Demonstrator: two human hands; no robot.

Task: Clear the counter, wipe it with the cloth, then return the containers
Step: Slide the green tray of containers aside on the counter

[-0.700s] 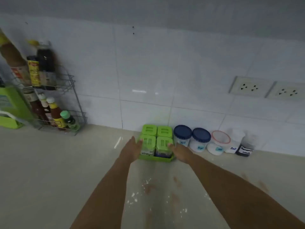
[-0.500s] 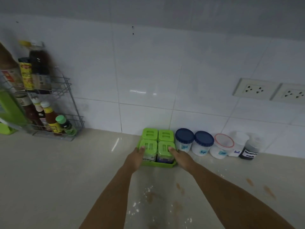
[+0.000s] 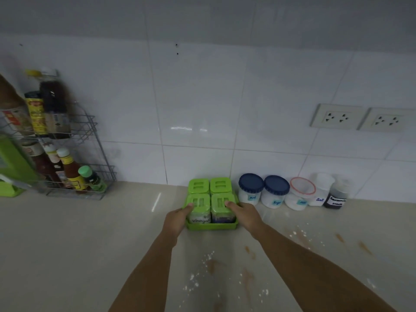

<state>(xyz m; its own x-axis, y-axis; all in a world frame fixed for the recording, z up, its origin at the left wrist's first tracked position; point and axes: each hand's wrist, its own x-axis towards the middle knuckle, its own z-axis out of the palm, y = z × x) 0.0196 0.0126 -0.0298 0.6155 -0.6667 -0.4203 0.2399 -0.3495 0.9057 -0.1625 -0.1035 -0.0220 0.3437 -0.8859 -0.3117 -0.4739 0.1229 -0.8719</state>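
Note:
A green tray (image 3: 211, 226) with several green-lidded spice jars (image 3: 199, 186) stands against the tiled wall. My left hand (image 3: 176, 219) grips the tray's left side, thumb on a front lid. My right hand (image 3: 244, 216) grips its right side, thumb on the other front lid. To the right stand two blue-lidded jars (image 3: 251, 188), a red-rimmed tub (image 3: 300, 195), a white salt jar (image 3: 320, 190) and a dark sauce jar (image 3: 336, 198). The beige counter (image 3: 78, 244) has white powder and brown stains (image 3: 210, 264) in front of me. No cloth is visible.
A wire rack (image 3: 90, 131) of sauce bottles stands at the far left by the wall, with a green object (image 3: 11, 167) beside it. Two wall sockets (image 3: 358, 119) sit above the jars on the right.
Both hands have closed in on the sides of the green tray, thumbs now over the front lids. The tray sits slightly nearer to me than before.

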